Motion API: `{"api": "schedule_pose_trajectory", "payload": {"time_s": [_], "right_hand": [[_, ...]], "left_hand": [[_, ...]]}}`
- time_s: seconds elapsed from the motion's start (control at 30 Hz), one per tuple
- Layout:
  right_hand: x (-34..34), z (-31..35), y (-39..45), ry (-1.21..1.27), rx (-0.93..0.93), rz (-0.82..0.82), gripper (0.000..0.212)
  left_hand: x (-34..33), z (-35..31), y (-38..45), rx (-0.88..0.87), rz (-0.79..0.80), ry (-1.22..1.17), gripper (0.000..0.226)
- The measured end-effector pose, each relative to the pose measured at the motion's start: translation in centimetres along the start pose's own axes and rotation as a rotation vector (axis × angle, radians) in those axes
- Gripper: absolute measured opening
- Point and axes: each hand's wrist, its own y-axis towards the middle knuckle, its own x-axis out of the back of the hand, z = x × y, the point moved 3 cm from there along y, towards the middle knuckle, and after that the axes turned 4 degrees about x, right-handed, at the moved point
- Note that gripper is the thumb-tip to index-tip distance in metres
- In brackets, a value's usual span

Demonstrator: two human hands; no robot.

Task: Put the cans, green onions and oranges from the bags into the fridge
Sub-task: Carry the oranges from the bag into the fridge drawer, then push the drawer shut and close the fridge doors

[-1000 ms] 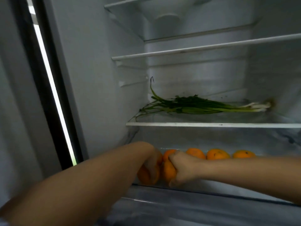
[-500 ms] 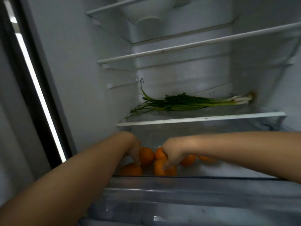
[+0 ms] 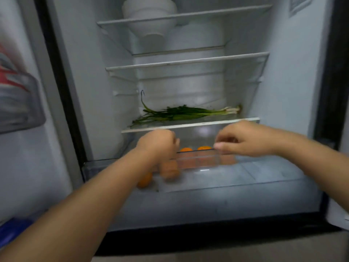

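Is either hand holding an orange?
No, the left hand and right hand hold nothing, while the oranges lie in the drawer.

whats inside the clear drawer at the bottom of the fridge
Oranges: two tops show above the clear drawer front, more blur through its wall at the left. The left hand and forearm cover part of the pile, so no sure count.

Legible text: none.

Label (image 3: pixel 299 4), pale, on the upper right inner wall of the fridge (image 3: pixel 283 72): lines of print present, too small and blurred to read.

Red and silver packaging (image 3: pixel 11 80) in the door bin (image 3: pixel 24 110) at left: motion-blurred, no lettering, brand or number can be made out.
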Motion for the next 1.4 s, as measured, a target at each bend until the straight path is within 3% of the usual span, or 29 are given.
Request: {"api": "schedule_pose_trajectory", "payload": {"time_s": [0.07,0.13,0.27,0.4,0.57,0.77,1.03,1.1,1.27,1.4], "right_hand": [[-1.6,0.6,-2.5,-0.017,0.136,-0.289,0.038],[-3.4,-0.2,-3.5,-0.079,0.221,-0.487,0.045],[-5.2,-1.4,-3.6,-0.345,0.376,-0.834,0.031],[-5.0,-3.1,-2.2,-0.401,0.431,-0.967,0.03],[-5.5,-5.6,2.9,-0.433,0.378,-0.95,0.035],[-7.8,-10.2,8.4,-0.565,0.191,-0.88,0.028],[-10.7,-12.9,11.4,-0.48,0.06,-0.909,0.026],[-10.5,-12.5,11.2,-0.41,0.036,-0.839,0.019],[-7.8,-11.3,8.2,-0.172,-0.007,-0.454,0.038],[-4.3,-9.3,1.3,-0.142,-0.126,-0.467,0.03]], "left_hand": [[0.4,-0.2,-1.1,-0.037,-0.117,-0.049,0.038],[-0.1,-0.7,-2.4,-0.213,-0.254,-0.025,0.039],[-1.0,-0.5,-4.0,-0.571,-0.671,0.093,0.04],[-0.9,-0.2,-2.5,-0.729,-0.757,0.237,0.052],[-3.2,1.7,2.6,-0.552,-0.768,0.3,0.026],[-5.8,1.3,9.0,-0.207,-0.492,0.358,0.041],[-7.4,1.3,11.5,-0.05,-0.38,0.403,0.051],[-7.1,0.6,11.0,-0.014,-0.291,0.349,0.043],[-5.4,-2.4,9.1,0.131,-0.178,0.399,0.043],[-4.0,-6.6,4.2,0.135,-0.209,0.308,0.042]]}}
